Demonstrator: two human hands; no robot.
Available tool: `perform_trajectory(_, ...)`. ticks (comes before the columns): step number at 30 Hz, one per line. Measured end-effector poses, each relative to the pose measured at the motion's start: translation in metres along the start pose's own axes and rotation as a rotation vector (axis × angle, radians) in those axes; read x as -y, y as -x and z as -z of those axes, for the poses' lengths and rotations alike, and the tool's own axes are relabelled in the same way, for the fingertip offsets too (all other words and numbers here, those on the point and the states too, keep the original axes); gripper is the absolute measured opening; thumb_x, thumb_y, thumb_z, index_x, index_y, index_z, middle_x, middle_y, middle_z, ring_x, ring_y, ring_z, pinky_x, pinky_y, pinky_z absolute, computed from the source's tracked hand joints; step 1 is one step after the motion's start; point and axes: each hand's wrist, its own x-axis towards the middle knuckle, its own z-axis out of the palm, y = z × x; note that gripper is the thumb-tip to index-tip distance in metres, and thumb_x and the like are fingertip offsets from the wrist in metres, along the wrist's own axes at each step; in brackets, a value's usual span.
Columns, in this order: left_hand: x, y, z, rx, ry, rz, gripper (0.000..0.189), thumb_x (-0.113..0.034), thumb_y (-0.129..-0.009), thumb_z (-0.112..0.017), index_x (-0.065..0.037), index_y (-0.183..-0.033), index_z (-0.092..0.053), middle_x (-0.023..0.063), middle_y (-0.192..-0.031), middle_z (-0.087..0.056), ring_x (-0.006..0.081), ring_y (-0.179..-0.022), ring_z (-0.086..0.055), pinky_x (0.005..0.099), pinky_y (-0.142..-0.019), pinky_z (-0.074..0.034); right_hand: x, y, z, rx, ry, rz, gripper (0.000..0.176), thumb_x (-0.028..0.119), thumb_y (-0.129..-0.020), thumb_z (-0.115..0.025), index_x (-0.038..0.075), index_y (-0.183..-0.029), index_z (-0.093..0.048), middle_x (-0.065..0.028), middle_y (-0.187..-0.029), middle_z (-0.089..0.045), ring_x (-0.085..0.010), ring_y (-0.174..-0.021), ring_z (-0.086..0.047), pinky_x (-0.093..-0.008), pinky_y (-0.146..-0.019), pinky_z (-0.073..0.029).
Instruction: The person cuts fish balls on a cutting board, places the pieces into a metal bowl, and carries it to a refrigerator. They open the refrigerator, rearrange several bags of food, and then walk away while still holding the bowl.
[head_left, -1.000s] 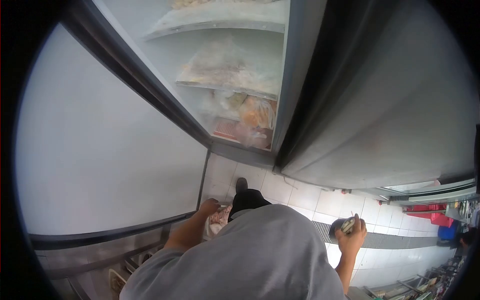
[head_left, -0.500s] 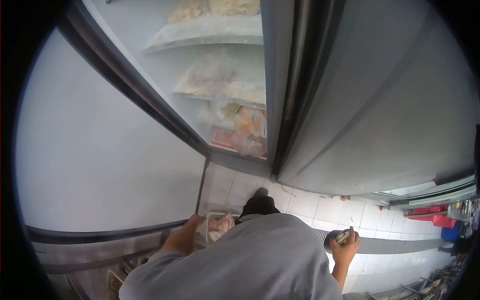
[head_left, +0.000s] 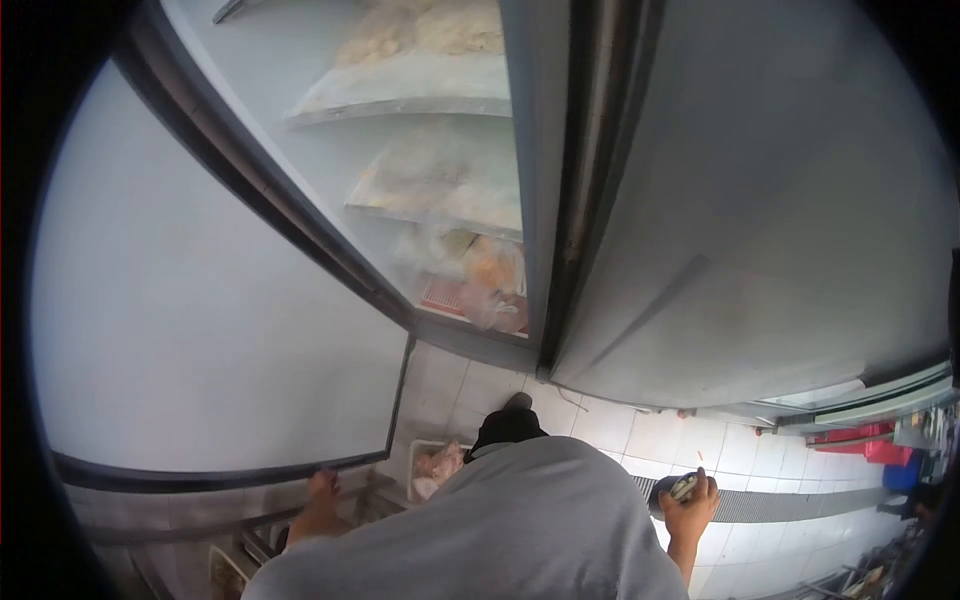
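My left hand (head_left: 321,508) is at the bottom edge of the open freezer door (head_left: 230,290), its fingers bent against the dark rim. Out to the right, my right hand (head_left: 692,512) grips a dark round container (head_left: 660,490) with something pale at its top; its contents are too small to name. In front of me the freezer cabinet (head_left: 525,350) stands open, with cold mist inside. Frosted shelves (head_left: 440,195) carry pale food, and an orange bagged item (head_left: 492,265) lies at the bottom.
A white tub (head_left: 414,470) of pinkish raw meat (head_left: 436,468) sits on the tiled floor by my foot. A second large door (head_left: 760,220) spans the right side. A grey floor grate (head_left: 780,506) runs rightward, and a red crate (head_left: 880,445) stands far right.
My left hand has moved left along the door's bottom edge, away from its corner. My right hand keeps the container in almost the same place. The view has shifted slightly.
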Motion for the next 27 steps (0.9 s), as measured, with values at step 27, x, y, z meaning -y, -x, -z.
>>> perform_trajectory(27,-0.031,0.157,-0.459,1.076,-1.474,-1.04,0.034,-0.02,-0.093,-0.073,-0.002,-0.121,-0.07,0.0116,-0.101,-0.076,0.0252,-0.092,-0.07,0.0363,-0.089,-0.054,-0.004,0.027,-0.023,-0.087,-0.134,-0.314,0.092,0.039,-0.064,-0.087,0.016,-0.148,-0.056,-0.0219,-0.15,-0.047,-0.0408,-0.141,-0.042,-0.0568,-0.111,-0.038)
